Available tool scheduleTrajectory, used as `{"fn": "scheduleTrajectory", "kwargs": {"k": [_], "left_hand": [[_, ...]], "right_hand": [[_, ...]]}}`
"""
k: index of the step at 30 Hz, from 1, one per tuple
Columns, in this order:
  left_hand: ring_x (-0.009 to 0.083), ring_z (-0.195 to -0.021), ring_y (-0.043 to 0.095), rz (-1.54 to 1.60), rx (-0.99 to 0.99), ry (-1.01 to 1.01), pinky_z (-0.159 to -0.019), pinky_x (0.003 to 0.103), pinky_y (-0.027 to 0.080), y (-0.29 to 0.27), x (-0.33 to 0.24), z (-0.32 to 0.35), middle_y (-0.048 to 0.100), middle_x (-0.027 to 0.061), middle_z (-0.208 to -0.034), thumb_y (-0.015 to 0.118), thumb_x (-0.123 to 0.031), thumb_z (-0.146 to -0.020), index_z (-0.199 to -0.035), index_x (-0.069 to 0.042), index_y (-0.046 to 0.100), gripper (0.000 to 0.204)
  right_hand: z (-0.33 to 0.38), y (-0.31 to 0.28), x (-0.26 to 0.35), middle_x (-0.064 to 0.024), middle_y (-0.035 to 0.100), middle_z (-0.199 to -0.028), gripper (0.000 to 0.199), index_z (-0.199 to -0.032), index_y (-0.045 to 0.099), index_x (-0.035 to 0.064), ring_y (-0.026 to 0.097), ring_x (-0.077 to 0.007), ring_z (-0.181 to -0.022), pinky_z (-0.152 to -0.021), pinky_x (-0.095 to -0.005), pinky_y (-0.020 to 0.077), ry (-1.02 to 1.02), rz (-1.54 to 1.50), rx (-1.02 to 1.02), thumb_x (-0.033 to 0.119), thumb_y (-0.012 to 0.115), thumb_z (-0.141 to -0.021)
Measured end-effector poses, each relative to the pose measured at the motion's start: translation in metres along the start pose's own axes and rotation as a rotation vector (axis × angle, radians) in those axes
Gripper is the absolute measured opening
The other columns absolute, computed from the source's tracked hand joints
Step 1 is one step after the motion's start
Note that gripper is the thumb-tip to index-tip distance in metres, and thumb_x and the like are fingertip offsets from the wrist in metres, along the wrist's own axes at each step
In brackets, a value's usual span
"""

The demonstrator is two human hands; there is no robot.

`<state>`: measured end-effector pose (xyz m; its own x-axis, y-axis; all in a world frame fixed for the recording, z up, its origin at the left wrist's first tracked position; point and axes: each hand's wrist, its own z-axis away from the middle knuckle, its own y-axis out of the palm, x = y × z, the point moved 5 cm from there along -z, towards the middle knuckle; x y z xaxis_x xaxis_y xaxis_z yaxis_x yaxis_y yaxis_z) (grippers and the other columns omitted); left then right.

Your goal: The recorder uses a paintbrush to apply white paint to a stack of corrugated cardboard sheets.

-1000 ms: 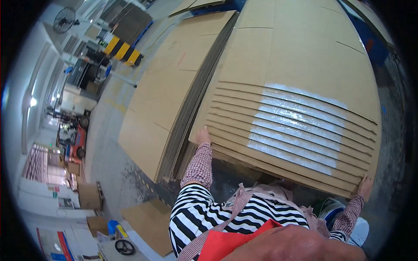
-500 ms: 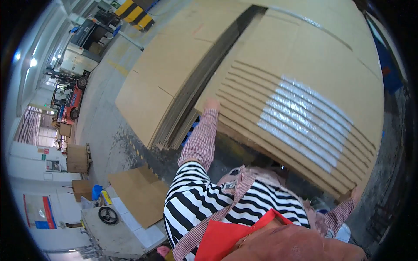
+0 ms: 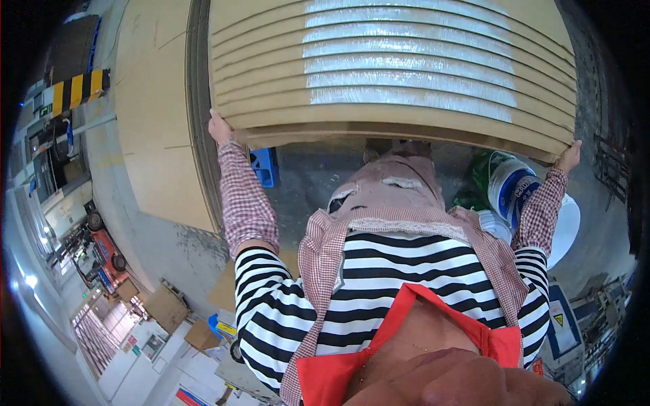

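Fanned cardboard sheets [image 3: 271,81] lie in front of me, their near edges stepped one behind another. Across the middle of the steps runs a shiny whitish band [image 3: 406,57]. My left hand [image 3: 220,127] is closed on the left near corner of the sheets. At the opposite corner, my right hand [image 3: 570,155] grips the right edge. Some of the fingers on both hands are hidden by the board. Checked sleeve covers reach up both forearms.
Left of the sheets stands another cardboard stack [image 3: 156,135]. Below the near edge are a blue plastic crate [image 3: 264,167] and, on the right, a blue-and-white bucket [image 3: 518,193]. A yellow-black striped barrier [image 3: 80,93] and a red forklift [image 3: 108,260] are farther left.
My view has turned, so the fanned sheets now lie squarely ahead rather than slanting. Both hands remain at the two near corners. The bucket and crate show more plainly.
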<state>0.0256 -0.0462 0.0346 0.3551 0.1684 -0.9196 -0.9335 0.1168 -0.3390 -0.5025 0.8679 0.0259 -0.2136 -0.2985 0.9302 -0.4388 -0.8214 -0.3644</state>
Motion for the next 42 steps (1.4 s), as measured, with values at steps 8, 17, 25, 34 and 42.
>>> {"fn": "scheduleTrajectory", "kwargs": {"k": [8,17,25,34,42], "left_hand": [[0.0305,-0.09,0.064,0.302,-0.375,0.098,-0.075,0.042,0.055,0.029,-0.001,0.023,0.067,0.0232,-0.09,0.028,-0.045,-0.1,-0.091,0.008,0.069,0.067],[0.0362,-0.089,0.064,-0.597,-0.469,0.112,-0.082,0.046,0.048,0.039,-0.027,0.046,0.069,0.0194,-0.096,0.035,-0.049,-0.098,-0.099,0.002,0.068,0.06],[0.0426,-0.086,0.061,-0.74,-0.352,0.253,-0.074,0.049,0.047,0.04,-0.006,0.019,0.066,0.0249,-0.095,0.038,-0.043,-0.098,-0.097,0.005,0.064,0.055],[0.0447,-0.091,0.06,-0.761,-0.304,0.39,-0.079,0.051,0.046,0.036,-0.003,-0.001,0.065,0.0279,-0.097,0.036,-0.043,-0.099,-0.097,0.008,0.064,0.058],[0.0474,-0.091,0.06,-0.777,-0.355,0.541,-0.078,0.053,0.047,0.023,0.007,-0.006,0.064,0.0308,-0.097,0.033,-0.038,-0.099,-0.099,0.01,0.063,0.057]], "right_hand": [[0.007,0.02,-0.025,-0.0169,0.068,-0.104,0.043,-0.107,0.065,-0.0077,0.063,-0.0259,-0.09,-0.079,-0.037,0.0492,0.084,-0.182,-0.276,0.031,0.052,-0.093],[0.004,0.011,-0.024,-0.0268,0.064,-0.108,0.056,-0.104,0.066,-0.0035,0.06,-0.0434,-0.102,-0.087,-0.0478,0.0468,-0.091,0.806,-0.382,0.044,0.038,-0.092],[0.027,0.033,-0.013,-0.0216,0.064,-0.111,0.053,-0.111,0.065,0.0049,0.059,-0.0405,-0.105,-0.09,-0.0498,0.0445,0.052,0.819,-0.291,0.046,0.035,-0.094],[0.022,0.032,-0.039,-0.0213,0.063,-0.111,0.056,-0.112,0.065,0.0091,0.059,-0.0418,-0.102,-0.088,-0.0496,0.0449,-0.09,0.738,-0.234,0.052,0.034,-0.093],[0.019,0.028,-0.031,-0.0203,0.065,-0.106,0.052,-0.113,0.065,0.0181,0.06,-0.0409,-0.101,-0.088,-0.0496,0.0449,-0.106,0.669,-0.302,0.055,0.033,-0.094]]}}
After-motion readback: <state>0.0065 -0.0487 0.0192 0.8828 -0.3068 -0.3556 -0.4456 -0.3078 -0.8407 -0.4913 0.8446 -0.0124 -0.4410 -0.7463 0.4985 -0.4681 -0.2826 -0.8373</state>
